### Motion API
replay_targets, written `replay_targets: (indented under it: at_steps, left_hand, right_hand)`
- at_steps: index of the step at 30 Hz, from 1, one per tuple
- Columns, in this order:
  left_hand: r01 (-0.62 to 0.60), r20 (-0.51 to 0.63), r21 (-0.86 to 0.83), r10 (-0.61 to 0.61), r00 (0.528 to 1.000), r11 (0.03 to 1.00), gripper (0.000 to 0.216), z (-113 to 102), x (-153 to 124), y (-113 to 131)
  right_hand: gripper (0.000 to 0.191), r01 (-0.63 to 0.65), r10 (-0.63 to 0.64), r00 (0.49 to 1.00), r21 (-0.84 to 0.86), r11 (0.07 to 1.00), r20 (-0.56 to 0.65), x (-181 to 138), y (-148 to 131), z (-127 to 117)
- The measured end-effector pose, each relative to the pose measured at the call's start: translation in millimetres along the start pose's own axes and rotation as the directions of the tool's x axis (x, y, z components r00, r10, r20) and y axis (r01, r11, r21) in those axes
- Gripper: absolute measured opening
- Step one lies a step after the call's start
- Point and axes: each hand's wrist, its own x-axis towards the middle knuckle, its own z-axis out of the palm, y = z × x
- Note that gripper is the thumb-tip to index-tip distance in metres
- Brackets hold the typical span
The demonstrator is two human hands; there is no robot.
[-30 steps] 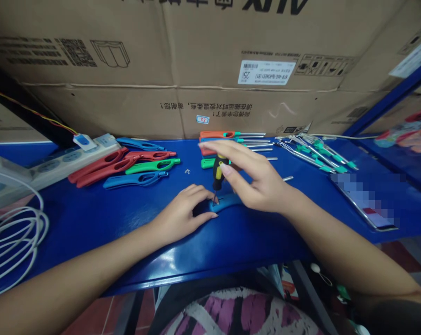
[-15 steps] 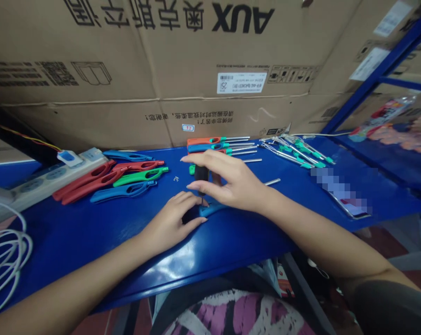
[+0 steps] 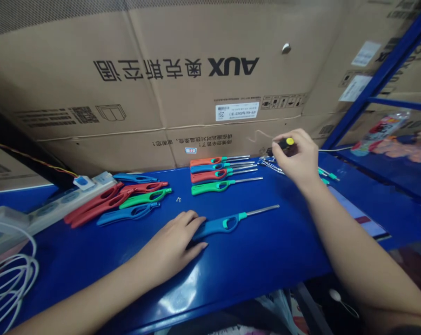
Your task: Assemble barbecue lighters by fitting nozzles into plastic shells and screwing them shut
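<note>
My left hand (image 3: 178, 239) is closed around the handle end of a blue stick lighter (image 3: 213, 226), which lies on the tabletop with its metal tube pointing right. My right hand (image 3: 299, 156) is raised over the far right of the table. It grips a screwdriver (image 3: 283, 145) with a black handle and a yellow end cap; the shaft can hardly be made out. Beyond the blue lighter lie several other stick lighters in a column, the nearest a green lighter (image 3: 210, 187). A few small screws (image 3: 178, 199) lie left of them.
Red, green and blue lighter handles (image 3: 133, 212) lie at left beside a power strip (image 3: 53, 207) and a coiled white cable (image 3: 11, 274). Metal tubes with green parts (image 3: 330, 174) and a phone (image 3: 360, 214) are at right. A large cardboard box (image 3: 161, 107) stands behind.
My right hand has lifted the screwdriver off the blue lighter and carried it right and away from me. My left hand stays on the lighter. The camera view has tilted up.
</note>
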Motion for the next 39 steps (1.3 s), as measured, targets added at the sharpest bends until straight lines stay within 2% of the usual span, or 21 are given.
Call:
replay_targets:
  at_steps: [4, 7, 11, 17, 21, 24, 26, 30, 34, 36, 39]
  left_hand:
    - [-0.055, -0.049, -0.008, 0.055, 0.997, 0.998, 0.03, 2, 20, -5]
    - [-0.141, -0.16, -0.031, 0.135, 0.978, 0.989, 0.028, -11, 43, -18]
    - [-0.132, -0.276, -0.021, 0.121, 0.954, 0.991, 0.031, -26, 75, -40]
    - [-0.093, -0.299, 0.012, 0.092, 0.95, 0.996, 0.031, -16, 102, -61]
    - [-0.075, -0.3, 0.059, 0.09, 0.95, 0.995, 0.031, -9, 107, -62]
    - [-0.067, -0.301, 0.093, 0.092, 0.949, 0.993, 0.031, -10, 105, -58]
    - [-0.057, -0.303, 0.117, 0.09, 0.949, 0.991, 0.03, -11, 103, -55]
    - [-0.035, -0.314, 0.181, 0.092, 0.945, 0.983, 0.029, -14, 100, -50]
    - [-0.023, -0.321, 0.254, 0.107, 0.941, 0.967, 0.036, -14, 98, -47]
    - [-0.016, -0.33, 0.281, 0.113, 0.937, 0.96, 0.036, -13, 98, -46]
    - [-0.009, -0.346, 0.305, 0.119, 0.931, 0.952, 0.034, -12, 98, -44]
  right_hand:
    - [0.005, -0.051, 0.055, 0.997, -0.073, 0.996, 0.054, -2, 22, 1]
    - [0.006, -0.092, 0.113, 0.981, -0.133, 0.987, 0.158, -3, 25, 0]
    - [0.009, -0.123, 0.171, 0.948, -0.189, 0.974, 0.267, -3, 27, -2]
    - [0.011, -0.117, 0.178, 0.934, -0.205, 0.972, 0.309, -4, 33, -1]
    - [0.014, -0.076, 0.132, 0.924, -0.168, 0.983, 0.358, -7, 36, 1]
    - [0.012, -0.046, 0.114, 0.898, -0.168, 0.985, 0.425, -7, 37, 2]
    - [0.011, -0.025, 0.132, 0.856, -0.215, 0.976, 0.499, -7, 37, 1]
    - [0.017, 0.023, 0.223, 0.693, -0.331, 0.943, 0.686, -11, 39, -1]
    - [0.024, 0.051, 0.269, 0.555, -0.355, 0.933, 0.787, -20, 48, 1]
    - [0.029, 0.051, 0.3, 0.504, -0.375, 0.926, 0.81, -24, 54, 3]
    - [0.03, 0.043, 0.33, 0.46, -0.391, 0.919, 0.824, -27, 61, 6]
